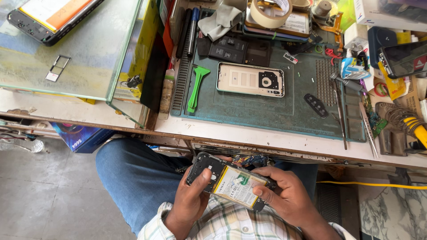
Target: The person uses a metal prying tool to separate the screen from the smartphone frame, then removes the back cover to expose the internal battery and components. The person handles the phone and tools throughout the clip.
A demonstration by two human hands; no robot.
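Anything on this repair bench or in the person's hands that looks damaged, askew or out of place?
Nothing looks broken. The opened black smartphone with its exposed white battery is held in both hands, left hand and right hand, below the bench edge. Its likely pale back cover lies separately on the teal work mat. The small metal card tray sits loose on the glass top.

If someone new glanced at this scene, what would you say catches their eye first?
First, the opened phone with its battery showing, held over the lap by the left hand and right hand. Next, the phone back cover lying mid-mat on the green mat, with a green pry tool to its left.
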